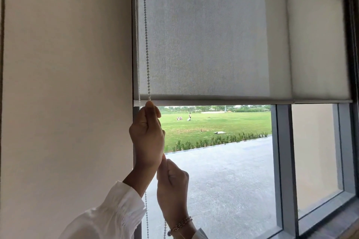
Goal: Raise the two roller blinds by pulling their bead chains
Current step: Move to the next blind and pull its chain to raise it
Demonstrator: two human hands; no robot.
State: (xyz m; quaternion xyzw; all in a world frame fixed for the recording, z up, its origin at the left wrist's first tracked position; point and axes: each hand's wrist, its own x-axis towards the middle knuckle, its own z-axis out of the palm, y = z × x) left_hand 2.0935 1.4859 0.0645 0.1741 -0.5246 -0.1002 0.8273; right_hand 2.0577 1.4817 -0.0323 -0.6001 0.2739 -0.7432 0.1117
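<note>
Both hands, left hand [147, 134] above right hand [172, 182], are clamped on the bead chain [146, 44]; the blind [204, 35] is half raised; next comes 1 more downward pull.

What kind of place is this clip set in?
Probably an office or institutional room, beside a large window with grey roller blinds. Outside lie a paved area and a wide lawn.

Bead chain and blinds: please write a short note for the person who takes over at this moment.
Left hand: shut on the bead chain, up near the blind's bottom bar.
Right hand: shut on the same chain, just below the left.
Grey blind: partly raised, lawn visible under it.
Second blind, at the right: bottom edge at about the same height.
Left to do: pull both up fully.
</note>
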